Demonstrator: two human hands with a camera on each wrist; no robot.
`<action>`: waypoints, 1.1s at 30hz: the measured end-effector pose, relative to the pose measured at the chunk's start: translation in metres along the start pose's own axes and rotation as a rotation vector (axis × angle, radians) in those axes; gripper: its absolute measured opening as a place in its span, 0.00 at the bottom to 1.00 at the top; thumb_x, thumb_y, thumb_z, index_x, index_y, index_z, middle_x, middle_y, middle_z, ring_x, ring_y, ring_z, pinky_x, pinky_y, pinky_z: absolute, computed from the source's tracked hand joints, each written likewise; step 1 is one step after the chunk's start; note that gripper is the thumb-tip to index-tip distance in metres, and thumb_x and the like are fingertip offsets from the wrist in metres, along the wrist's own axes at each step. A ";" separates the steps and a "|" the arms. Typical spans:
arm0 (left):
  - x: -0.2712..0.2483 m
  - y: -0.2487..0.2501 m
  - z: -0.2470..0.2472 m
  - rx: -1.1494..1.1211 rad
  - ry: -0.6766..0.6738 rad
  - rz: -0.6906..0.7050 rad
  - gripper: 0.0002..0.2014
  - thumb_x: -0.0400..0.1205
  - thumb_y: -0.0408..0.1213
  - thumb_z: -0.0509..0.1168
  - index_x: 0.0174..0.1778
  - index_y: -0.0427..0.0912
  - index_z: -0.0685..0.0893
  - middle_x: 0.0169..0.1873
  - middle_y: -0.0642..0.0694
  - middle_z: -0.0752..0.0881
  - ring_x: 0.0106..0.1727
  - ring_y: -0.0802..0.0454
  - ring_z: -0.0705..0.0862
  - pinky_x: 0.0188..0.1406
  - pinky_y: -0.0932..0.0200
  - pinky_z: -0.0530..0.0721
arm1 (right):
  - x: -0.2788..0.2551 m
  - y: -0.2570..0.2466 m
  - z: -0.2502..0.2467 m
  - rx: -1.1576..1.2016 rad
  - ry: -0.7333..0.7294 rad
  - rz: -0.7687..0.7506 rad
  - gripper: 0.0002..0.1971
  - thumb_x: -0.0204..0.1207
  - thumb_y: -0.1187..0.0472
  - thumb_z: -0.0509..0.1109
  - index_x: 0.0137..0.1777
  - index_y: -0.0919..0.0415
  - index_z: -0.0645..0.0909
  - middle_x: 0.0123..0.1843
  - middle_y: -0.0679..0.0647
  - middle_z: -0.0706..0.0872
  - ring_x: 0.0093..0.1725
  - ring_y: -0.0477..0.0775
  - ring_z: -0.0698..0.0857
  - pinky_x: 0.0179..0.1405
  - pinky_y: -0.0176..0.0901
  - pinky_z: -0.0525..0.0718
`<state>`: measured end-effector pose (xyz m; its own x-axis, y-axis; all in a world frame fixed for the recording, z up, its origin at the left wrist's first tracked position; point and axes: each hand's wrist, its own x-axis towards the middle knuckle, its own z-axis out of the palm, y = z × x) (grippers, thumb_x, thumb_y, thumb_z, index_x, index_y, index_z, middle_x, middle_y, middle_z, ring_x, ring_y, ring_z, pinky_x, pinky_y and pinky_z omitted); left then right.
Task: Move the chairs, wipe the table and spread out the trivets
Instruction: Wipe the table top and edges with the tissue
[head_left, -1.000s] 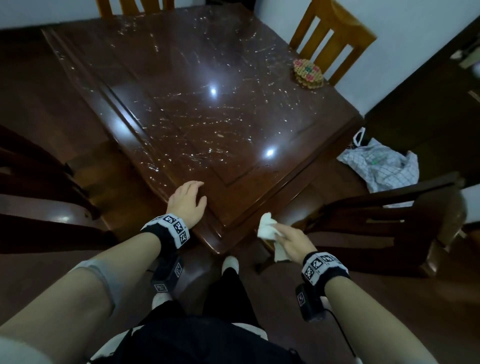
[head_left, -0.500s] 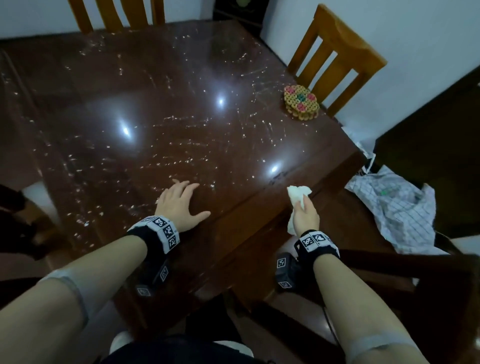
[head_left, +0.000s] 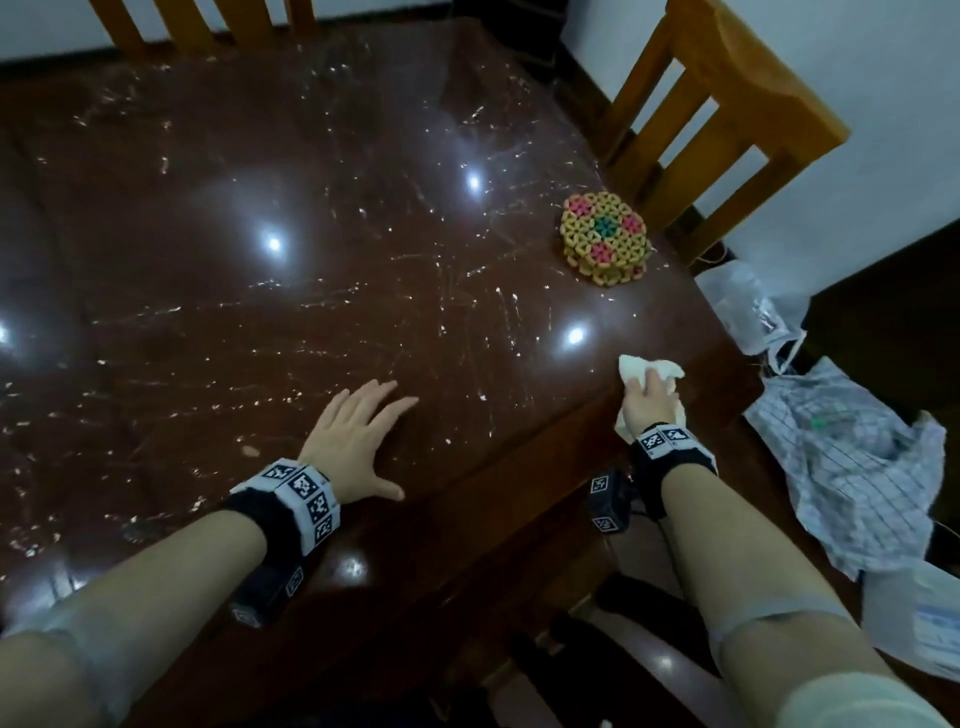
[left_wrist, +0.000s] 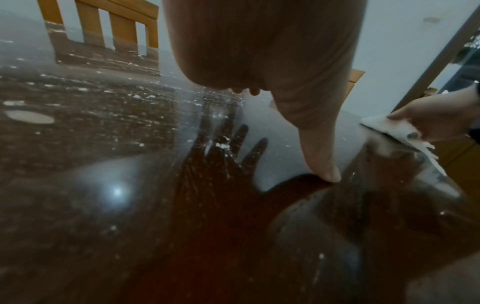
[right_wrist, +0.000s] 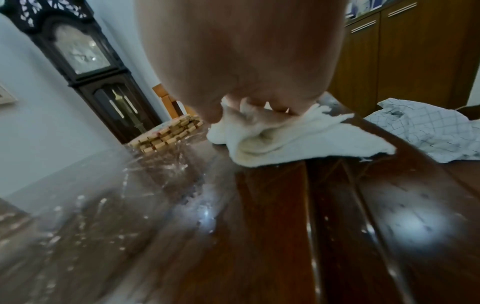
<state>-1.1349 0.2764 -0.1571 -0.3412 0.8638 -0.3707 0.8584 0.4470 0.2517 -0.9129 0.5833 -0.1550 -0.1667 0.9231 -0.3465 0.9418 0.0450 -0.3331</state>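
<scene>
A dark glossy wooden table with pale streaks and specks fills the head view. My left hand rests flat on it near the front, fingers spread. My right hand grips a crumpled white cloth and presses it on the table's right front corner; the cloth bunches under the fingers in the right wrist view. A stack of round woven trivets, yellow with pink and green, sits near the right edge, also the trivets. Light wooden chairs stand at the right and far side.
A checked plastic bag and a clear bag lie on the floor right of the table. A dark chair frame is below the table's near corner. A tall dark clock and wooden cabinets stand beyond.
The view has come closer over the table. My right hand carried the cloth up from beside the table edge onto the right front corner. My left hand slid further onto the tabletop.
</scene>
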 end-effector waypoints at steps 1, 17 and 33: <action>0.001 -0.002 0.001 -0.007 0.003 0.008 0.58 0.65 0.68 0.72 0.83 0.60 0.43 0.84 0.51 0.45 0.85 0.51 0.42 0.80 0.51 0.34 | 0.009 -0.001 0.004 -0.095 -0.005 -0.014 0.24 0.87 0.56 0.51 0.82 0.57 0.60 0.83 0.65 0.57 0.79 0.69 0.61 0.75 0.57 0.63; -0.039 -0.044 0.013 -0.258 0.232 -0.075 0.36 0.77 0.66 0.47 0.81 0.53 0.64 0.79 0.53 0.67 0.81 0.52 0.61 0.81 0.48 0.59 | -0.105 -0.100 0.104 -0.331 -0.152 -0.788 0.24 0.88 0.54 0.49 0.84 0.53 0.58 0.86 0.57 0.54 0.85 0.61 0.51 0.83 0.54 0.51; -0.104 -0.146 -0.001 -0.313 0.443 -0.661 0.24 0.84 0.43 0.59 0.77 0.40 0.69 0.74 0.39 0.74 0.76 0.41 0.69 0.78 0.43 0.66 | -0.164 -0.127 0.082 0.276 -0.209 -0.540 0.16 0.84 0.59 0.63 0.70 0.56 0.80 0.64 0.55 0.85 0.65 0.58 0.82 0.65 0.48 0.78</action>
<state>-1.2253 0.1211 -0.1543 -0.9086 0.3854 -0.1613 0.3075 0.8782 0.3663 -1.0296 0.3951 -0.1276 -0.6758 0.7031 -0.2212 0.6044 0.3568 -0.7123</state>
